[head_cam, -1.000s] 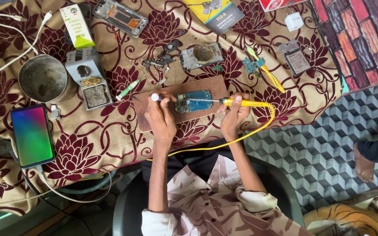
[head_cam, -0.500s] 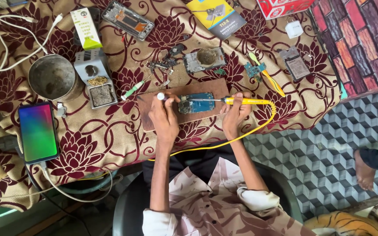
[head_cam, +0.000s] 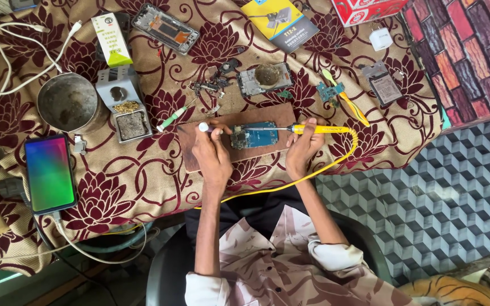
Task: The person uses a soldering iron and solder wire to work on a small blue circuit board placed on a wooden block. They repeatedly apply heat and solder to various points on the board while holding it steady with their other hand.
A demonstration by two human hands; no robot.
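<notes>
While right hand (head_cam: 301,148) fingers pinch yellow-handled soldering iron (head_cam: 319,130), left hand (head_cam: 212,153) fingers pinch small white-tipped tool (head_cam: 203,127); blue circuit board (head_cam: 254,135) between fingertips on brown wooden block (head_cam: 194,148): light, stiff, likely fragile; grip edges.

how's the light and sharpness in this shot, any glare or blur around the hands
Head view: soft, even daylight, shadows faint under the left hand and right hand; no motion blur, the blue circuit board and yellow soldering iron are crisp; the lit phone screen glows brightly without washing out; the white adapter is nearly blown out.
</notes>
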